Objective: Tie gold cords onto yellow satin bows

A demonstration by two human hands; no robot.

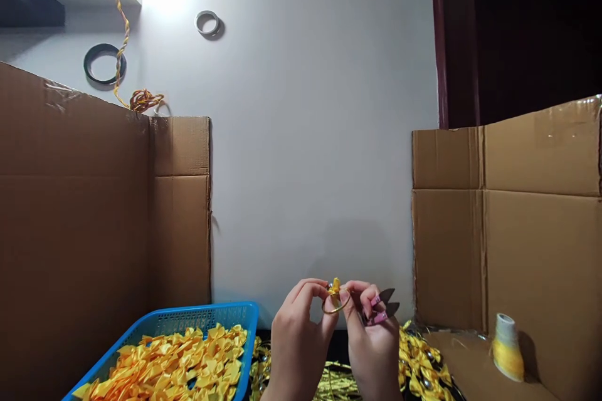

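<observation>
Left hand [301, 332] and right hand [371, 344] fill the near middle of the head view, fingertips pinched around a yellow bow [335, 284] and a thin gold loop [333, 312], raised and close together, probably so small work can be seen. Pink snips [383, 314] sit tucked in the right hand's fingers, blades outward (likely to spare putting them down). Bows [179, 363] fill a blue basket [202, 308] on the left, apparently within reach; gold strands [338, 382] lie below the hands, and a thread cone [508, 354] stands right.

Beneath is a dark surface [339, 344]. Cardboard [70, 232] screens both sides, perhaps to contain pieces, before a pale wall [310, 138] bearing two rings [217, 24].
</observation>
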